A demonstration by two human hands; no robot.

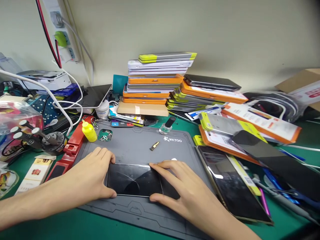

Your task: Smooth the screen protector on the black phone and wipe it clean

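A black smartphone (132, 180) lies sideways on the grey work mat (132, 143), its dark glass face up with curved reflections on it. My left hand (98, 173) grips its left end, thumb along the near edge and fingers at the far edge. At the other end, my right hand (177, 183) pinches the phone between thumb and fingertips across its width. A dark flat piece shows under my right palm; I cannot tell whether it belongs to the phone. Beyond the phone lies a small brass-coloured tip (154, 146).
Behind the mat stand a clear bottle with black cap (168, 125), a yellow dropper bottle (89, 131) and stacked boxes (155, 80). A screwdriver stand (51, 141) and red tool (72, 150) are left. A larger phone (230, 180) and a cable-ended tool (285, 200) lie right.
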